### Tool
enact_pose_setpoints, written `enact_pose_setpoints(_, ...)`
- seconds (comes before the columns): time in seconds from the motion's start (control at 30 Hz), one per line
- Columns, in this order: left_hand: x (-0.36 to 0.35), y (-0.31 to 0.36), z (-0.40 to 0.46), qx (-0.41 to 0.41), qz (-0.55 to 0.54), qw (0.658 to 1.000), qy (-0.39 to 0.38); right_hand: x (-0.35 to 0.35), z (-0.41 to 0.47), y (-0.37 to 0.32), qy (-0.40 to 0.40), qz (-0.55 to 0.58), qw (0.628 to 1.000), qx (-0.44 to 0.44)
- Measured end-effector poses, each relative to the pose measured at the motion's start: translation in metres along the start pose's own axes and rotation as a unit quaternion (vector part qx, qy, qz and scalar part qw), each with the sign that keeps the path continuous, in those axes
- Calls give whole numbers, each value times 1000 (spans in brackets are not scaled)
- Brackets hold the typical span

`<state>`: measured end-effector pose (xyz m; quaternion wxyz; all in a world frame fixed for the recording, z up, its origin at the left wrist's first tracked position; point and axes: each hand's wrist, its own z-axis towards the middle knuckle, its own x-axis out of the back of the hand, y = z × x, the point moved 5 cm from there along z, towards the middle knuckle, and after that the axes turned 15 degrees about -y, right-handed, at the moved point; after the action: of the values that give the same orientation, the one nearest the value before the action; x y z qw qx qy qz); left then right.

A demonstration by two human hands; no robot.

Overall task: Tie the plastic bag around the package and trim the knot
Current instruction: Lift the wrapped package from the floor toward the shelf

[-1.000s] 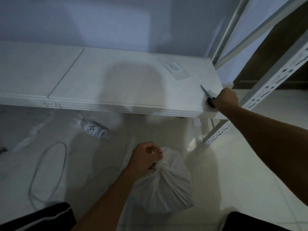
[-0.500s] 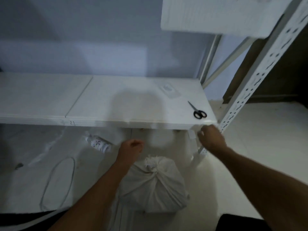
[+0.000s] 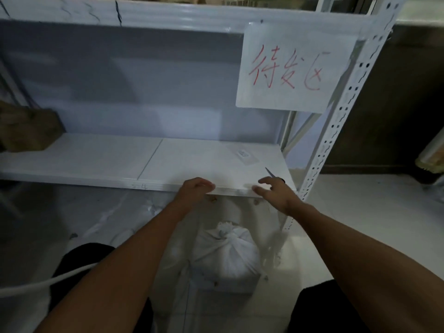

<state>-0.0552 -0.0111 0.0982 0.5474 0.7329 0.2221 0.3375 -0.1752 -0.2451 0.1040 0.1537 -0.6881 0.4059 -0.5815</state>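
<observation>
Bag: a white plastic bag (image 3: 228,257), the only view being the head camera, sits on the pale floor (image 3: 348,227) below the front edge of the shelf, between the person's two forearms; it is wrapped around a blocky package, whose own surface is not visible.
Knot: the bag's neck is gathered into a short tuft (image 3: 224,228) on top, pointing up; no hand touches it.
Left hand: the left hand (image 3: 195,189) is at the shelf's front edge, fingers curled loosely over the lip, holding nothing that can be seen; whether it presses on the board is unclear.
Right hand: the right hand (image 3: 272,192) hovers at the same edge further right, fingers spread and slack, empty.
Scissors: the scissors (image 3: 271,174) lie on the shelf just behind the right hand, blade tip pointing away; the handles are mostly hidden by the fingers.
Shelf: a white board shelf (image 3: 96,162) in a metal rack with a perforated upright (image 3: 336,121) on the right.
Sign: a white sheet (image 3: 292,70) with red handwritten characters hangs from the upper shelf edge.
Label: a small clear-sleeved tag (image 3: 245,156) lies on the shelf near the scissors.
Left side: a brownish bundle (image 3: 26,128) rests on the shelf's far left.
</observation>
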Motion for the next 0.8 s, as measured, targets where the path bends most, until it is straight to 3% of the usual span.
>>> enact_pose_setpoints(0.23,6,33,-20,-4,-14,1000,-20,17,-25,-34,15,-19,1000,1)
enact_pose_setpoints(0.43,3,20,-28,8,4,1000,-27,6,-39,-29,-5,-8,1000,-14)
enact_pose_setpoints(0.63,-5,-37,-29,65,3,998,-26,-42,-28,11,-33,5,998,-52)
enact_pose_setpoints(0.8,-19,-117,-16,173,-12,984,-49,-105,-9,65,-89,38,989,-115)
